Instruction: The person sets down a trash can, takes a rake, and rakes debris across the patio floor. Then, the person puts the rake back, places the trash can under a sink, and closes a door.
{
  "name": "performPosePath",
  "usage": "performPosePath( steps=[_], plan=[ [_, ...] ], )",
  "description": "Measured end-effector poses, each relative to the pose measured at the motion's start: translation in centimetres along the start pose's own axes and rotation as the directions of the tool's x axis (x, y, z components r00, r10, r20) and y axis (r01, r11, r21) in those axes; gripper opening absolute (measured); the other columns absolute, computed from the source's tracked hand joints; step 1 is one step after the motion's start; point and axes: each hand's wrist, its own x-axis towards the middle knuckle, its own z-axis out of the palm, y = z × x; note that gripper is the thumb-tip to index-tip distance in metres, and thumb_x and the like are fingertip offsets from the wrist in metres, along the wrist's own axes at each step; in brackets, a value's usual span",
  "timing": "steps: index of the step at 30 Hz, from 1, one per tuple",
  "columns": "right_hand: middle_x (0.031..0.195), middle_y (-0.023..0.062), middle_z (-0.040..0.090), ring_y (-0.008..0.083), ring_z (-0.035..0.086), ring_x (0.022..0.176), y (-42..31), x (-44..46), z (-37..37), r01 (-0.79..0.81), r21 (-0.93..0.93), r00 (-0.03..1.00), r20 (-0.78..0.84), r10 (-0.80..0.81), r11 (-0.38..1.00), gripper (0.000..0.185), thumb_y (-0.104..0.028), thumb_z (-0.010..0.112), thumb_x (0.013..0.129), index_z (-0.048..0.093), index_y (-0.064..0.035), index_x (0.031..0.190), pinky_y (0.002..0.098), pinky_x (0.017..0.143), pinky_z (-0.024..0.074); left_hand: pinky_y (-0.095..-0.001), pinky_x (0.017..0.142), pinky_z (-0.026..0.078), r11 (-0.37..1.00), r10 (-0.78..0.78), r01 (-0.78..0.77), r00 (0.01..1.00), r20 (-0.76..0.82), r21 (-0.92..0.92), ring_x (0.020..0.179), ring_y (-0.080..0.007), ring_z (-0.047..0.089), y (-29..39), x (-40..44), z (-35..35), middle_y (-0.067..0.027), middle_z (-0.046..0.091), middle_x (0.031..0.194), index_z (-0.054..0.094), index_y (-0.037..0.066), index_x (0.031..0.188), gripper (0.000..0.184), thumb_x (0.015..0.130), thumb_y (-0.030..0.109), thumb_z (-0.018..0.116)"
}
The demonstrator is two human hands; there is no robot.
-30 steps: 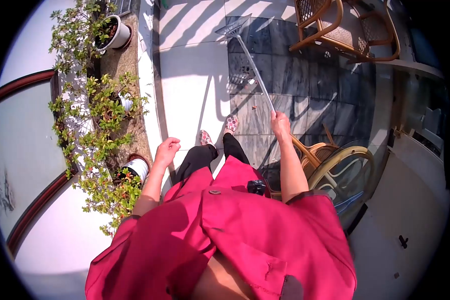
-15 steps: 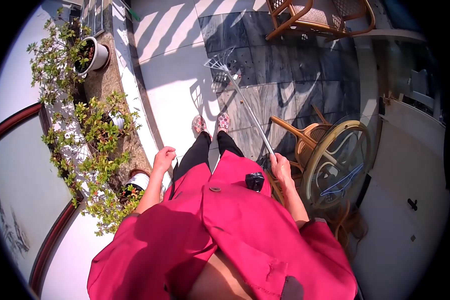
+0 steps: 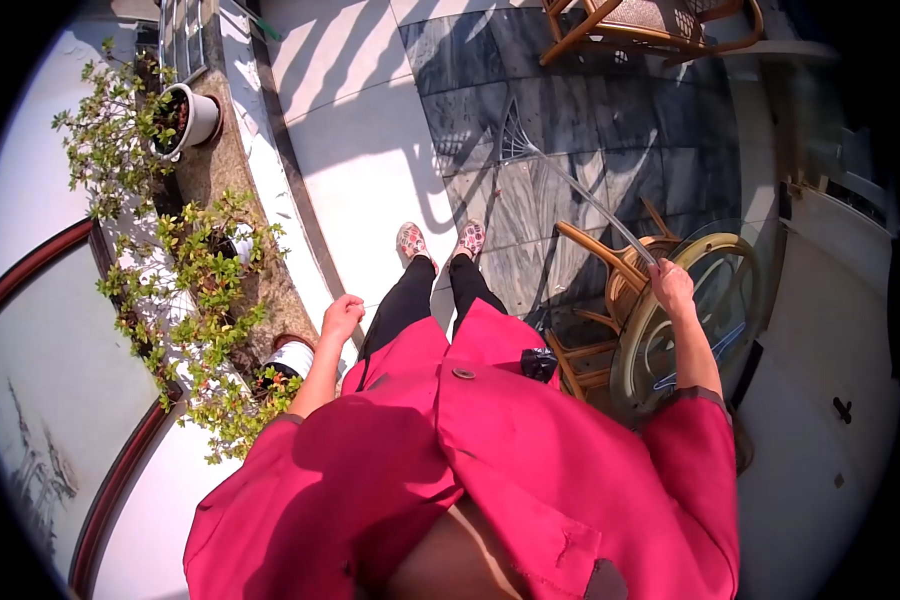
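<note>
Now, in the head view, the right hand (image 3: 673, 287) is wrapped firmly round the near end of a metal rake (image 3: 582, 191), its handle slanting forward and inward, fanned tines out ahead between the two hands, over the grey marble tiles (image 3: 480, 115); the left hand (image 3: 342, 318) hangs with fingers loosely curled, what's inside that curl I can't tell, leafy potted plants (image 3: 210, 250) off its outer side, and a round glass table (image 3: 625, 368) sits below and outside the right hand

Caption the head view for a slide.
In bright sunlight, the right hand holds a rake, with the left hand near potted plants.
</note>
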Motion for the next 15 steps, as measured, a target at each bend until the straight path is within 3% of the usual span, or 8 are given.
performPosePath(
  steps=[5,8,9,12,14,15],
  plan=[
    [0.066,0.0177,0.057,0.0329,0.056,0.064,3.0,-1.9,-3.5,-0.009,-0.023,0.983,-0.186,0.004,1.0,0.021,-0.024,0.046,0.082,0.051,-0.0038,0.077,0.0418,0.058,0.0439,-0.0228,0.058,0.043,0.998,0.061,-0.06,0.997,0.043,-0.02,0.062,-0.011,0.055,4.6,0.3,3.0,-0.006,0.059,0.067,0.057,0.001,0.088,0.018,0.072,0.009,0.051],
    [0.063,0.0169,0.056,0.0331,0.056,0.06,1.4,-5.0,-4.1,0.051,-0.004,0.995,-0.091,-0.051,0.999,0.021,-0.025,0.045,0.082,0.05,-0.0043,0.08,0.0416,0.056,0.044,-0.023,0.06,0.044,0.997,0.076,-0.075,0.996,0.052,-0.018,0.065,-0.0116,0.056,6.8,0.5,3.9,-0.0067,0.059,0.069,0.057,0.002,0.089,0.018,0.073,0.01,0.051],
    [0.061,0.0164,0.056,0.0329,0.056,0.059,0.9,-5.4,-3.2,0.137,0.016,0.987,-0.092,-0.135,0.99,0.02,-0.026,0.045,0.082,0.05,-0.0058,0.081,0.0413,0.055,0.0441,-0.0234,0.061,0.044,0.998,0.061,-0.061,0.997,0.053,-0.016,0.065,-0.0119,0.056,7.4,0.5,4.0,-0.0069,0.06,0.069,0.057,0.002,0.089,0.018,0.074,0.01,0.052],
    [0.061,0.0172,0.056,0.0313,0.057,0.062,-0.5,-3.5,-0.4,0.206,-0.062,0.976,0.085,-0.2,0.977,0.019,-0.026,0.048,0.08,0.048,-0.0068,0.082,0.0416,0.055,0.0446,-0.0235,0.061,0.044,0.995,0.087,-0.089,0.994,0.063,0.036,0.065,-0.0115,0.056,6.3,1.8,4.5,-0.0066,0.059,0.069,0.057,0.002,0.089,0.018,0.073,0.011,0.052],
    [0.062,0.0158,0.057,0.0315,0.057,0.061,1.0,-1.5,0.9,0.226,-0.133,0.973,0.067,-0.219,0.965,0.02,-0.027,0.046,0.08,0.049,-0.0072,0.079,0.0411,0.057,0.0452,-0.0237,0.06,0.044,0.994,0.089,-0.092,0.995,0.053,0.051,0.065,-0.011,0.056,6.5,1.8,4.6,-0.0062,0.059,0.068,0.057,0.002,0.088,0.018,0.073,0.01,0.053],
    [0.063,0.0153,0.057,0.0314,0.058,0.063,2.4,-0.3,1.2,0.187,-0.149,0.977,0.134,-0.168,0.971,0.019,-0.027,0.047,0.079,0.049,-0.0077,0.079,0.041,0.057,0.0453,-0.0237,0.06,0.044,0.995,0.082,-0.085,0.995,0.051,0.056,0.064,-0.0109,0.055,6.6,1.7,4.4,-0.0061,0.059,0.068,0.057,0.002,0.088,0.018,0.073,0.01,0.053]
  ],
)
